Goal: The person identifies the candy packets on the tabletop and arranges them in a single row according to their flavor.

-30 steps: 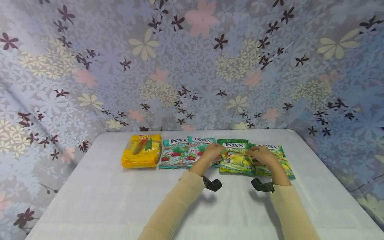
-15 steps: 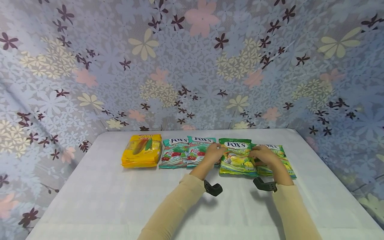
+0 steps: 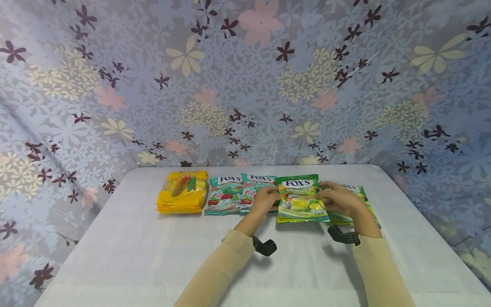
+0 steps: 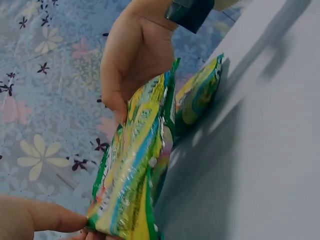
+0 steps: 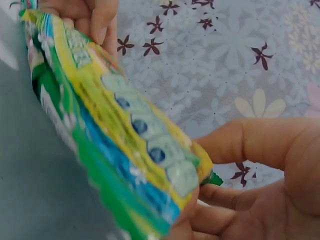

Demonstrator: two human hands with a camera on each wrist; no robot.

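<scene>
Between both hands, a green and yellow Fox's Spring Tea candy bag (image 3: 299, 198) is held by its two side edges, tilted up off the table. My left hand (image 3: 264, 200) pinches its left edge; in the left wrist view the thumb (image 4: 60, 220) presses on the bag's corner. At the opposite edge, my right hand (image 3: 341, 199) grips with thumb and fingers, as the right wrist view shows the hand (image 5: 260, 185) around the bag's side. Behind the right hand lies a second Spring Tea candy bag (image 3: 370, 204), partly hidden.
Two teal Fox's Mint Blossom candy bags (image 3: 226, 198) lie overlapping to the left of the left hand. Farther left sits a yellow packet (image 3: 182, 196). All rest on a white-covered table (image 3: 153, 256), with a floral cloth (image 3: 245, 85) standing behind it.
The held Spring Tea candy bag has been lifted off the table and tilted up, shifting slightly left. My left hand has moved a little left with it; the other bags stay put.
</scene>
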